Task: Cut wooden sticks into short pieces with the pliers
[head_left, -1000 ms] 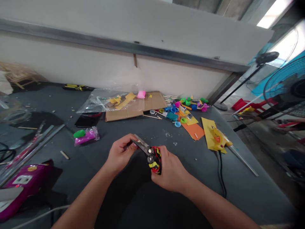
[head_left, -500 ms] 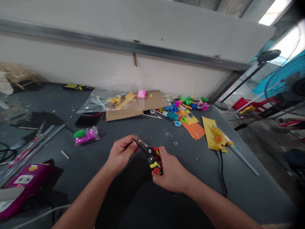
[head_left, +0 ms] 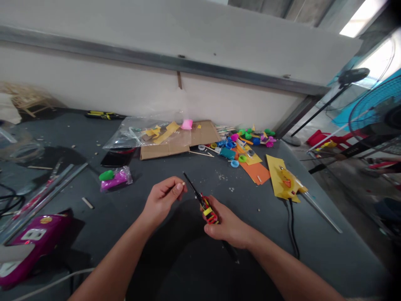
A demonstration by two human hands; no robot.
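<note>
Shears (head_left: 209, 210) with red, yellow and black handles sit near the centre of the frame, clasped in the right grip (head_left: 230, 223), whose fingers cover much of the handles. The dark blades point to the upper left and show edge-on, so it is hard to say how far apart they stand. Their tip lies just beside the fingertips of the left grip (head_left: 164, 196), where thumb and forefinger pinch a small pale piece (head_left: 184, 183), mostly hidden by the fingers.

Both grips are above the dark bench (head_left: 188, 276). Left of them, a wrapped purple packet (head_left: 114, 179) with a green lump (head_left: 106, 175) on it and a short pale stick (head_left: 87, 203) lie on the surface. At the lower left rests a magenta power strip (head_left: 37, 234), and clear rods (head_left: 62, 179) slant beyond it. Pale crumbs (head_left: 223, 177) are scattered past the shears.

Farther up the frame, a clear plastic bag (head_left: 120, 136) overlaps flattened cardboard (head_left: 205, 133) and partly covers a black phone (head_left: 117, 159). Small coloured pieces crowd the upper right end of the bench, beside an orange sheet (head_left: 255, 172). Nearer the right edge, a yellow glue gun (head_left: 287, 182) lies on a yellow sheet (head_left: 275, 169), its black cord (head_left: 292, 225) running down towards the right forearm. A fan (head_left: 385, 113) stands beyond the bench.
</note>
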